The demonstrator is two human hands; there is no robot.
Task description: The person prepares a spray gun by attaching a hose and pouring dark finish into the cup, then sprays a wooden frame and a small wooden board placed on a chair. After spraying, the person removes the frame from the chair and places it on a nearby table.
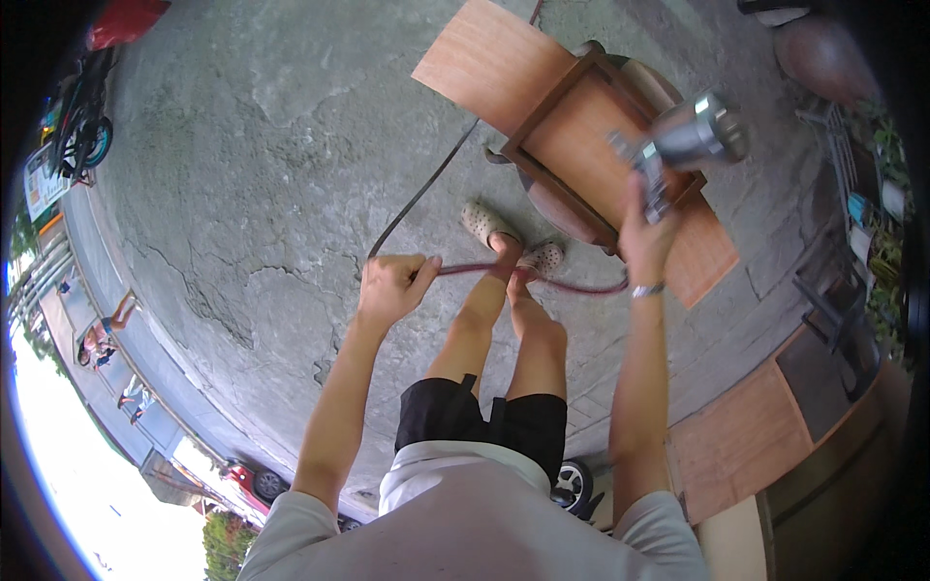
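My right hand grips the handle of a metal spray gun with a silver cup, slightly blurred by motion. The gun is held over a shallow wooden drawer-like frame with a dark brown rim. My left hand is closed around a reddish air hose. One stretch of it sags across in front of my legs toward my right hand, and a darker stretch runs from the left hand up under the boards. Beneath the frame lies a light plywood board, its two ends sticking out.
A round-edged brown stool or chair supports the board and frame. Cracked grey concrete surrounds my feet in clogs. Brown panels lie at the lower right, near a metal rack and plants. Parked motorcycles and people stand off left.
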